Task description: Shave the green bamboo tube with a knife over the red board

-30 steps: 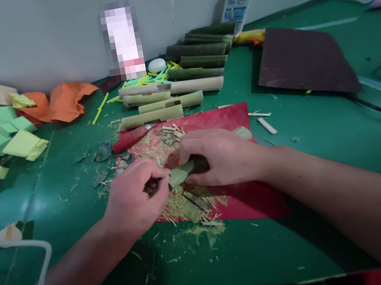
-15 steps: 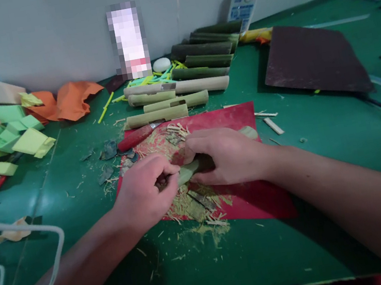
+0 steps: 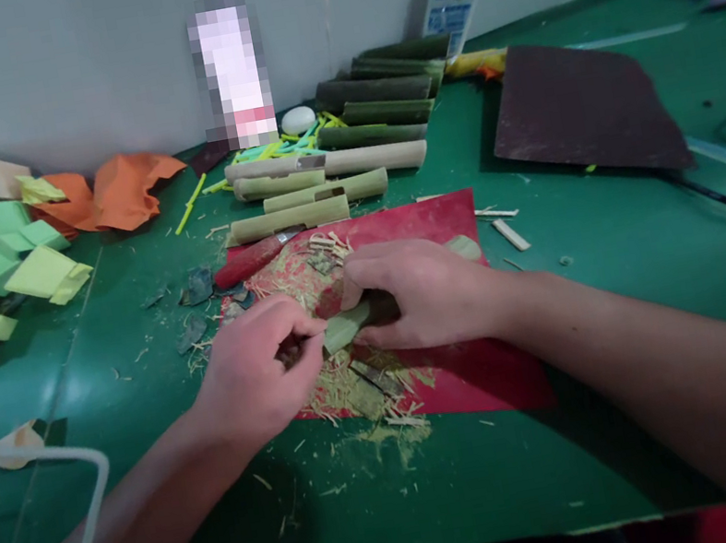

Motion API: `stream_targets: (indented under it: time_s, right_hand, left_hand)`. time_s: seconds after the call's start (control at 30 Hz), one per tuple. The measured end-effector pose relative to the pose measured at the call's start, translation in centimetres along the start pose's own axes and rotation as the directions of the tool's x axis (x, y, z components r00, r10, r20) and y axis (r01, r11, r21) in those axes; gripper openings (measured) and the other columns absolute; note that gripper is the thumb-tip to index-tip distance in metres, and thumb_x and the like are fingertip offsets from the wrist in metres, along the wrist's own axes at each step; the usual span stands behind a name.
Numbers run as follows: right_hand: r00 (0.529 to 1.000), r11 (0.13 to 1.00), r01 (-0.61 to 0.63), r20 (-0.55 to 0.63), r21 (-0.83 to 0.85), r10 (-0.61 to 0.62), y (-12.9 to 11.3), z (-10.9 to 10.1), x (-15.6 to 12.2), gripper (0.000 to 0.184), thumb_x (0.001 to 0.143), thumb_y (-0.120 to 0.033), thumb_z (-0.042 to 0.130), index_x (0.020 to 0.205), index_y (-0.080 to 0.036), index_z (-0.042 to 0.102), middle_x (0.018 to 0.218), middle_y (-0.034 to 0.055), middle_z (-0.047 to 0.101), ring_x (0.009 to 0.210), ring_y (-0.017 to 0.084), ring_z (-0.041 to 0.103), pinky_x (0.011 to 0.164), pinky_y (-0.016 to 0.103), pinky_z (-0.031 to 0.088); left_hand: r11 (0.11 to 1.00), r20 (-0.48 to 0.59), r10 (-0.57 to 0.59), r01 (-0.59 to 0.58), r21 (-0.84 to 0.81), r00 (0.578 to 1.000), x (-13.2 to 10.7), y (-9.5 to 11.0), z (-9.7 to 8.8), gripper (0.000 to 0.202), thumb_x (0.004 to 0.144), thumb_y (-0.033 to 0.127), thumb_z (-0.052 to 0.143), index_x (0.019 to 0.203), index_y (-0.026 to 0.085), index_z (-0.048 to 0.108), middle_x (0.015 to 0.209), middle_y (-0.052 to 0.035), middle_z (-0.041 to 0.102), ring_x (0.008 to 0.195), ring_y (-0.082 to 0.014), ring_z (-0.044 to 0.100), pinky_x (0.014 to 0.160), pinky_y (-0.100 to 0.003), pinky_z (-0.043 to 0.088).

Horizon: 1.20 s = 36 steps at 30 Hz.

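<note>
Likely light, stiff and slick, the bamboo (image 3: pixel 346 327) suits a mid-length hold, right fingers (image 3: pixel 360 270) clamped round it, left fingers (image 3: pixel 301 321) pinched together at its end.

1. We look through a single camera worn on the person's head, with the left forearm (image 3: pixel 140 521) entering from the near left and the right forearm (image 3: pixel 645 357) from the near right.
2. We face forward and down onto the green table (image 3: pixel 567 470), its near edge crossing the bottom of our view.
3. We are close to the left hand (image 3: pixel 264 368) and right hand (image 3: pixel 420 294), which sit around the middle.
4. At the far side we see the pale wall (image 3: pixel 54 73).
5. We see widely, from folded papers (image 3: pixel 44 276) at left to a dark board (image 3: pixel 580 111) at right.
</note>
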State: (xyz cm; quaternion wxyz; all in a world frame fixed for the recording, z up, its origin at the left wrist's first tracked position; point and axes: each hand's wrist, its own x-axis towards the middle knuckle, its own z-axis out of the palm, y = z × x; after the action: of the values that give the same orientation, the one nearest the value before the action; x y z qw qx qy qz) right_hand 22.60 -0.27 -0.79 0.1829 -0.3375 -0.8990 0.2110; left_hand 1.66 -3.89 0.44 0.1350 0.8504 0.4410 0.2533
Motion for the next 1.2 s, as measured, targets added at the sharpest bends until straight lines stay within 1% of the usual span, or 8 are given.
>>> stream_targets:
  time_s: [0.07,0.17,0.47,0.63,0.8,0.9,1.0,1.2]
  right_hand:
    - [1.000,1.000,-0.006,-0.008,-0.012,0.005,-0.02,-0.03,0.00,0.020,0.068,-0.025,0.064,0.088,-0.020,0.059,0.086,0.0010,0.060,0.077,0.016,0.052,0.060,0.026,0.030]
    - [1.000,1.000,-0.017,-0.011,-0.015,0.017,-0.10,-0.06,-0.02,0.020,0.069,-0.027,0.064,0.086,-0.020,0.059,0.084,0.0003,0.060,0.076,0.015,0.052,0.059,0.025,0.029]
    - [1.000,1.000,-0.007,-0.005,-0.007,0.007,-0.14,-0.14,0.02,0.020,0.069,-0.025,0.063,0.087,-0.019,0.059,0.085,0.0010,0.060,0.077,0.016,0.052,0.060,0.025,0.030]
    - [1.000,1.000,-0.016,0.006,0.008,0.016,-0.23,-0.21,0.01,0.014,0.070,-0.027,0.063,0.080,-0.020,0.057,0.083,0.0008,0.060,0.073,0.015,0.051,0.059,0.025,0.029]
    - [1.000,1.000,-0.017,0.000,0.000,0.017,-0.23,-0.14,0.04,0.020,0.069,-0.026,0.064,0.087,-0.020,0.058,0.086,0.0016,0.060,0.077,0.016,0.052,0.060,0.026,0.030]
    - [1.000,1.000,-0.014,0.002,0.013,0.014,-0.17,-0.12,0.01,0.016,0.070,-0.028,0.064,0.082,-0.020,0.057,0.084,0.0009,0.060,0.075,0.016,0.051,0.059,0.025,0.029]
    - [1.000,1.000,-0.009,-0.015,0.005,0.009,-0.12,-0.13,0.02,0.016,0.070,-0.029,0.065,0.079,-0.020,0.056,0.081,0.0000,0.059,0.072,0.014,0.050,0.058,0.025,0.028]
    - [1.000,1.000,-0.008,-0.016,-0.003,0.008,-0.07,-0.13,0.04,0.016,0.070,-0.029,0.065,0.080,-0.020,0.056,0.082,-0.0001,0.059,0.072,0.014,0.050,0.059,0.025,0.028]
  left_hand:
    - [1.000,-0.019,0.011,-0.011,-0.020,1.000,0.15,-0.05,0.07,0.007,0.077,0.014,0.057,0.072,0.016,0.059,0.073,-0.0010,0.062,0.064,-0.0104,0.056,0.059,-0.023,0.043]
    - [0.999,0.007,0.017,-0.017,-0.044,1.000,0.19,-0.09,0.06,0.008,0.078,0.014,0.056,0.071,0.017,0.060,0.073,-0.0011,0.063,0.064,-0.0108,0.057,0.060,-0.023,0.044]
    - [1.000,0.008,0.005,-0.005,-0.025,1.000,0.13,0.10,0.01,0.009,0.078,0.016,0.056,0.071,0.017,0.060,0.075,-0.0015,0.065,0.066,-0.0114,0.059,0.059,-0.023,0.044]
    - [1.000,0.030,-0.017,0.017,-0.004,0.999,-0.07,0.26,-0.25,0.011,0.080,0.018,0.054,0.070,0.018,0.060,0.075,-0.0022,0.066,0.067,-0.0120,0.059,0.059,-0.023,0.044]
    - [0.999,0.033,-0.024,0.025,-0.037,0.999,0.10,0.20,-0.04,0.010,0.079,0.017,0.055,0.071,0.018,0.060,0.076,-0.0014,0.065,0.066,-0.0117,0.058,0.060,-0.024,0.045]
    - [0.999,0.056,-0.027,0.028,-0.015,0.998,-0.15,0.11,-0.26,0.009,0.079,0.017,0.055,0.071,0.018,0.061,0.077,-0.0017,0.066,0.067,-0.0118,0.059,0.061,-0.023,0.045]
    - [0.999,0.037,-0.037,0.037,0.009,0.999,-0.30,-0.01,-0.39,0.009,0.080,0.018,0.056,0.073,0.017,0.062,0.079,-0.0023,0.066,0.070,-0.0125,0.060,0.061,-0.023,0.045]
    - [0.996,0.033,-0.072,0.074,-0.048,0.997,-0.34,-0.11,-0.27,0.008,0.080,0.018,0.057,0.075,0.017,0.063,0.081,-0.0019,0.066,0.072,-0.0124,0.060,0.062,-0.023,0.046]
